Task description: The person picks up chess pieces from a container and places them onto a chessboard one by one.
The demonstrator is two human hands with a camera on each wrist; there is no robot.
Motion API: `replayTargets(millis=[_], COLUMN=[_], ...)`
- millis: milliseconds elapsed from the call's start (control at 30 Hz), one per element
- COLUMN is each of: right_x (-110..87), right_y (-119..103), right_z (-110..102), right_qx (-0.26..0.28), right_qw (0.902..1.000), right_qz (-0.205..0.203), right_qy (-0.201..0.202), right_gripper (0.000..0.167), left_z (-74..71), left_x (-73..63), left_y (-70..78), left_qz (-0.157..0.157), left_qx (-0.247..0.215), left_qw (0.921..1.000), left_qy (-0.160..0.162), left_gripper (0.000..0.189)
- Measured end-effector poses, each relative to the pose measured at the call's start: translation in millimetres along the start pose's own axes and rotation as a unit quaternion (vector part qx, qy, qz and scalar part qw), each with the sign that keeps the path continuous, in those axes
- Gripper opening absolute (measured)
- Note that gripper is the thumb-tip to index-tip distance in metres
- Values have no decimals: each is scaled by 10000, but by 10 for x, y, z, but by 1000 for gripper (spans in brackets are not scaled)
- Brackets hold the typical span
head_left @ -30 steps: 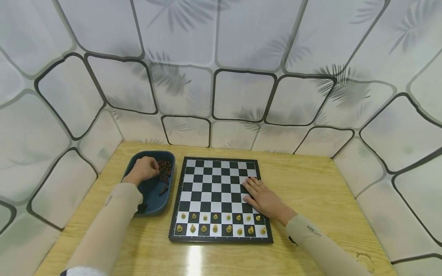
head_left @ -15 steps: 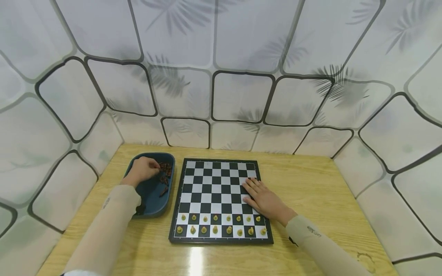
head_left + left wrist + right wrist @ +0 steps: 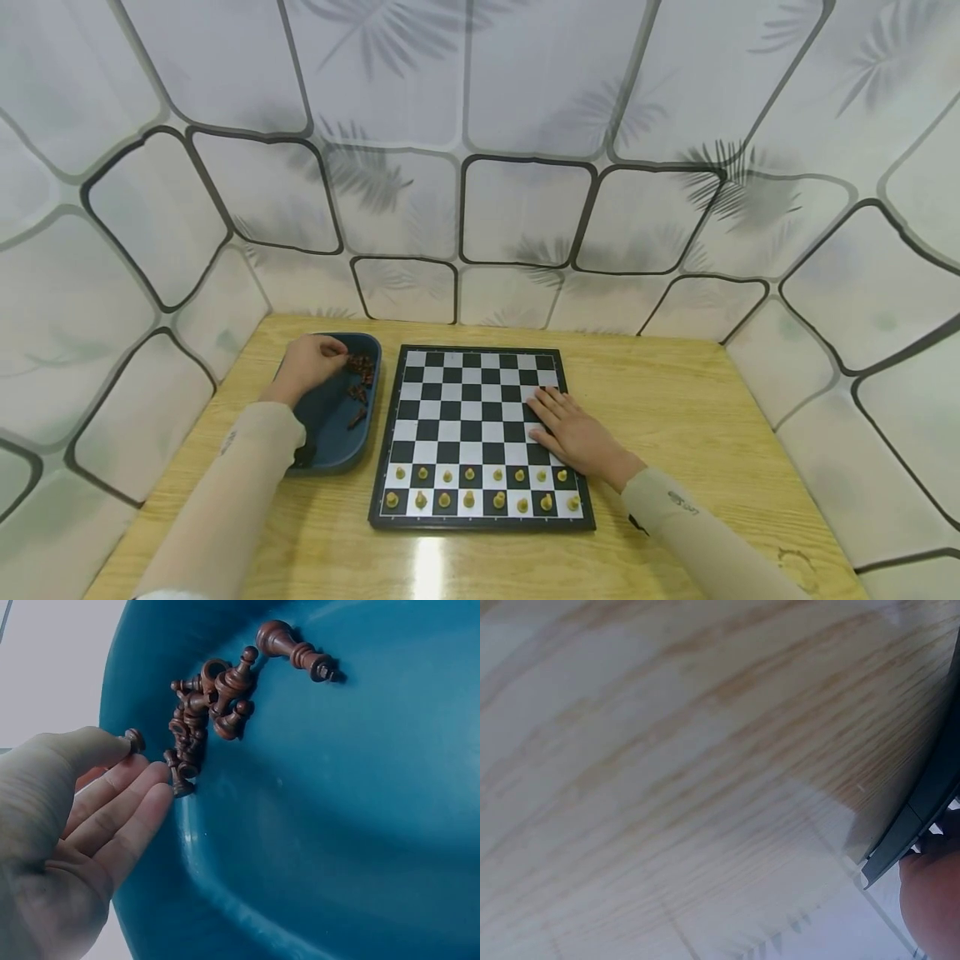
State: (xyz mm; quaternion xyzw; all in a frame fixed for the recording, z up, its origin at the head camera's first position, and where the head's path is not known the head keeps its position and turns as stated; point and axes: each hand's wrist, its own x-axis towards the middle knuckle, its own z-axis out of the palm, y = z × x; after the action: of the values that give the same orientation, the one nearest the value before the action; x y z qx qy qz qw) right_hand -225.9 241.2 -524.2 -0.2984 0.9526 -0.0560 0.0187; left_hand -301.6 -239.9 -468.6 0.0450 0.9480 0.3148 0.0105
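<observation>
My left hand (image 3: 306,367) is over the far left part of a blue basin (image 3: 365,437). In the left wrist view, its thumb and fingertips pinch a small dark brown chess piece (image 3: 135,740), mostly hidden by the hand. Just beyond the fingertips, more brown chess pieces (image 3: 196,712) lie heaped along the basin wall, with a brown king (image 3: 298,651) on its side nearby. My right hand (image 3: 579,433) rests with fingers extended on the right edge of a black-and-white chessboard (image 3: 471,408). Two rows of yellow chess pieces (image 3: 468,498) stand on the board's near side.
Both basin and board sit on a light wooden table (image 3: 645,383), the basin close to the board's left. A patterned wall covering (image 3: 525,208) encloses the table at the back and both sides.
My left hand has risen slightly away from the heap of brown chess pieces. The right hand has stayed in place on the board.
</observation>
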Motion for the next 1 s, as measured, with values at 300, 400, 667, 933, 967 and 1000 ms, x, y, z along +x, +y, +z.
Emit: replayTargets(millis=[300, 400, 667, 933, 967, 1000], right_x=[1, 0, 7, 4, 3, 3], right_y=[11, 10, 5, 9, 9, 10], right_z=[29, 29, 17, 12, 12, 14], right_qx=[10, -7, -28, -9, -7, -14], right_qw=[10000, 10000, 10000, 10000, 10000, 10000], right_qz=[-4, -10, -31, -13, -11, -13], right_qy=[15, 14, 60, 3, -2, -3], right_gripper=[67, 66, 66, 66, 66, 66], left_z=[20, 12, 8, 109, 117, 123], left_x=[-23, -25, 18, 112, 120, 127], left_y=[120, 185, 375, 568, 592, 616], left_qz=[238, 305, 463, 708, 729, 748], left_qx=[85, 65, -255, -371, -412, -450], left_qw=[9991, 9990, 9979, 9957, 9955, 9953], left_qy=[331, 335, 383, 461, 435, 409], left_gripper=[27, 30, 28, 28, 28, 28])
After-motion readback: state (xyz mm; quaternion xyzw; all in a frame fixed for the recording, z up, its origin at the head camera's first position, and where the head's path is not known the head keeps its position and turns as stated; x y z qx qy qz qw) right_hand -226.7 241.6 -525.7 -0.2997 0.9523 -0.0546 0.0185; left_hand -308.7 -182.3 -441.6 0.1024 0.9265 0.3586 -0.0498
